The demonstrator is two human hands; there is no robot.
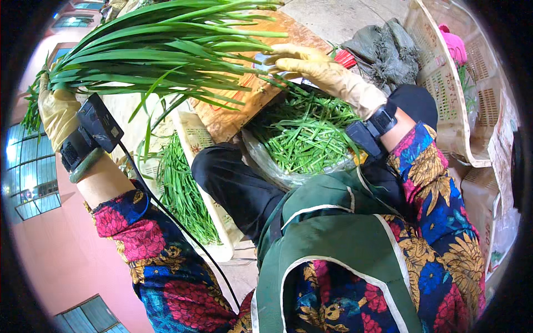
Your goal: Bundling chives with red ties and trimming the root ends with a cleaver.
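Observation:
A long bunch of garlic chives (161, 55) stretches across the upper left, its pale stem ends pointing right. My left hand (60, 114), in a cream glove, is closed around the leafy end, and the leaves hide some of its fingers. My right hand (319, 71), gloved the same way, reaches toward the stem ends with fingers stretched out and nothing gripped. Under the bunch lies an orange-brown wooden board (227, 114). Below my right hand, a clear plastic bag (261, 161) holds a heap of loose green trimmings (305, 130), between my knees.
To the left of my knee stands a pale plastic crate (222, 250) with more long greens (180, 188). Tall pale crates (436, 77) stand at the right, one with a bright pink item (454, 45). A crumpled grey sack (383, 55) lies beyond my right wrist.

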